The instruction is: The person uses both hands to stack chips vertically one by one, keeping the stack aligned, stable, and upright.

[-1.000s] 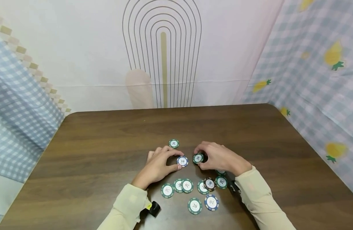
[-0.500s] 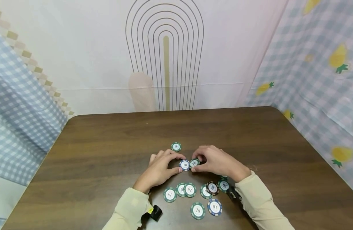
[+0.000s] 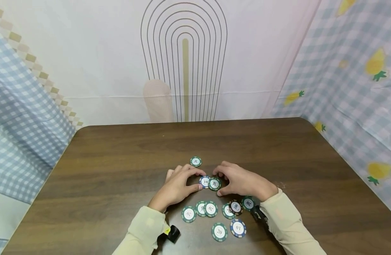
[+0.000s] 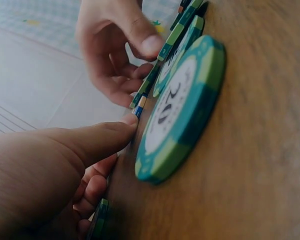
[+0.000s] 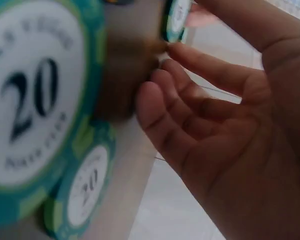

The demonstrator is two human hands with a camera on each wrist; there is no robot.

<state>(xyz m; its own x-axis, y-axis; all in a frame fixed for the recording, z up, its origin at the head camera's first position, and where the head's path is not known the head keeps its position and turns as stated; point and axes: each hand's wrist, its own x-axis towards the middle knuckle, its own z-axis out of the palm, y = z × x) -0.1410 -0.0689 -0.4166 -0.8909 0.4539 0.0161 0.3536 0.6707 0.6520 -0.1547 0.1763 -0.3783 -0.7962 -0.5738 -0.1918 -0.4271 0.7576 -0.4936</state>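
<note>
My left hand (image 3: 179,182) holds a blue poker chip marked 10 (image 3: 204,182) by its edge, thumb and index finger on either side. A green poker chip (image 3: 214,184) lies overlapping the blue one's right side. My right hand (image 3: 243,180) is just right of this green chip, its thumb and fingers spread apart and no longer gripping it. In the left wrist view the left thumb (image 4: 97,142) touches the blue edge, and a green 20 chip (image 4: 177,112) stands large in front. The right wrist view shows the right hand's fingers (image 5: 162,112) relaxed beside the table.
One green chip (image 3: 196,162) lies beyond the left hand. Nearer me are several green chips (image 3: 189,214), a black chip (image 3: 235,207) overlapping a green one, and another blue chip (image 3: 238,228). They lie on the brown wooden table (image 3: 119,152), with a hanging cloth (image 3: 112,53) behind.
My right hand brought the green chip left onto the blue chip's edge, then let it go and opened its fingers. The left hand kept its hold on the blue chip.
</note>
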